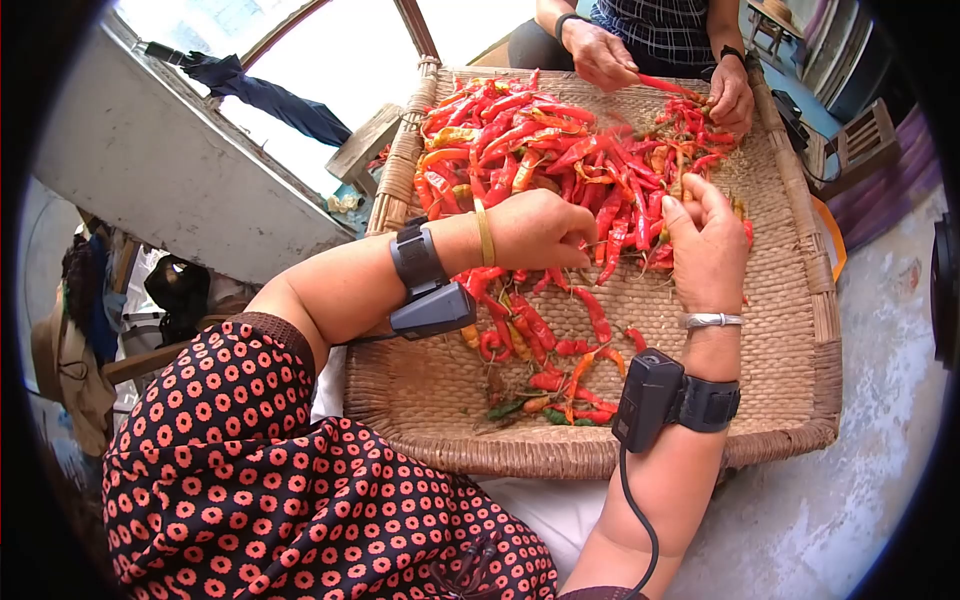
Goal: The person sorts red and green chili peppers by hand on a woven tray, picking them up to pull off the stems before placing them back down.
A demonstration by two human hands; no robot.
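Note:
Red chili peppers (520, 135) lie heaped in a large woven basket tray (770, 370), with a looser group nearer its front. Over the middle of the heap is my left hand (545, 228), its fingers curled downward and closed; what they hold, if anything, is hidden. To the right, my right hand (708, 240) is raised at the edge of the heap, thumb and fingers pinched together around a thin stem-like piece (680, 168). A few green and orange peppers (535, 405) lie among the red ones near the front.
Across the tray, a co-worker's hands (600, 55) hold a long red pepper over the far right corner. A wooden stool (865, 145) stands at the right. A folded dark umbrella (265, 95) leans at the upper left, above a pale wall (180, 150).

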